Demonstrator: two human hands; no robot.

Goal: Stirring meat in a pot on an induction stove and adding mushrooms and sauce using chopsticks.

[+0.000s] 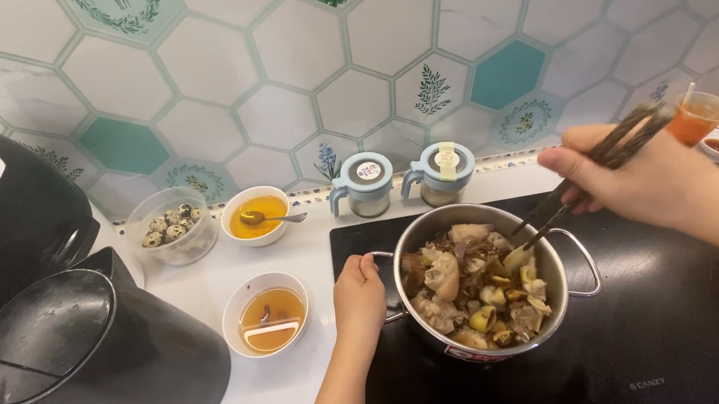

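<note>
Dark chopsticks (607, 159) pinched in right hand (635, 178), tips in the meat | left hand (357, 296) clamped on pot handle | steel pot (471, 292) on black cooktop's (665, 323) left edge | two sauce bowls (268, 323) on white counter (294, 251), left of it

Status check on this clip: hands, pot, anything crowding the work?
Left hand grips the pot by its near handle. Right hand holds chopsticks, tips in the meat pieces. White bowl of brown liquid close beside the left hand.
</note>
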